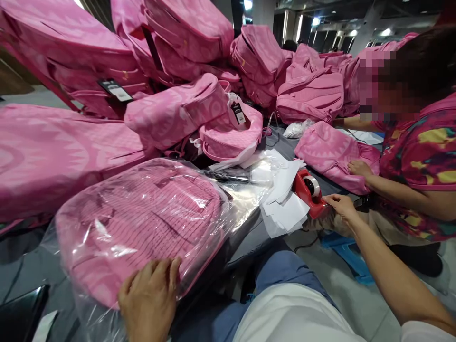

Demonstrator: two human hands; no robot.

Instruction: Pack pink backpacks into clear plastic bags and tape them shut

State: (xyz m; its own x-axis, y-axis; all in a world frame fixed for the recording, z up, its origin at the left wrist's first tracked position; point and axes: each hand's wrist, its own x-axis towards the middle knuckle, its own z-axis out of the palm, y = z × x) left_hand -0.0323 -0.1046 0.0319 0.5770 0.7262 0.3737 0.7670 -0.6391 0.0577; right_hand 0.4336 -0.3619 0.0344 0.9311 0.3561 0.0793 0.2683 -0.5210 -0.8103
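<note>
the room is big, with bright lights far back, and a dark grey cloth covers the table [245, 243]. on the table, in front and to the left, lies a pink bag [142, 223] inside a clear plastic bag [226, 216]. the pink bag looks soft and puffy, and likely not too heavy. the plastic looks thin and shiny, so it may slip or rip; a flat palm or a full grab at the thick side seems best. the left hand [149, 297] rests on its near edge, fingers bent and close together; i cannot tell if they squeeze. the right hand [340, 206] is at the red tape holder [302, 190], finger and thumb tips near each other; i cannot tell if they pinch tape. white papers [285, 218] lie beside it. farther right, another person [423, 156] touches a pink backpack [326, 147]. more bags [192, 40] pile up behind.
</note>
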